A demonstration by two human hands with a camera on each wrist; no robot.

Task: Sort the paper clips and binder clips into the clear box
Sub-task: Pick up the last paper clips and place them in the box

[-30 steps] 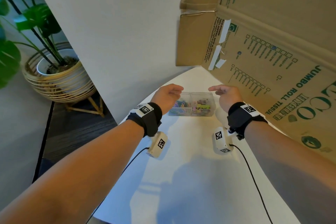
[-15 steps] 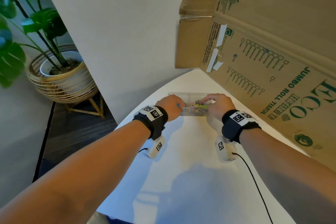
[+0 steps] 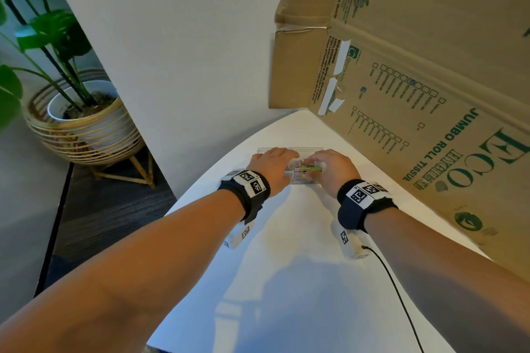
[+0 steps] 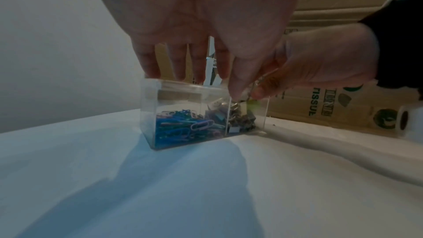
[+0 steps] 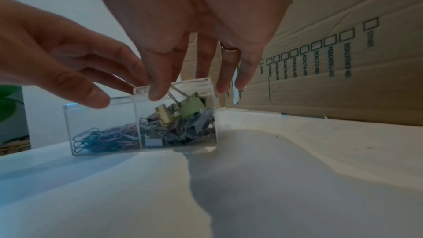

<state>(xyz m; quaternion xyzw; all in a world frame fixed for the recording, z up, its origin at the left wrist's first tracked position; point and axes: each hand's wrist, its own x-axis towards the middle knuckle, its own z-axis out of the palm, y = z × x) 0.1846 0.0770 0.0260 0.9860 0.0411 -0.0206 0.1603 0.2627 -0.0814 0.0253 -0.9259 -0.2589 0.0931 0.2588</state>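
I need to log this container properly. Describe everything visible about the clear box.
The clear box is a small, transparent, rectangular plastic container standing upright on the white table. A clear divider splits it in two: coloured paper clips lie in the left part, binder clips are heaped in the right, one pale green. Its top appears open. The left hand rests its fingers on the rim, and the right hand reaches over the binder-clip side.

left hand (image 3: 272,167): fingers straight, reaching down, thumb apart | right hand (image 3: 334,170): fingers extended downward | forearms converge forward
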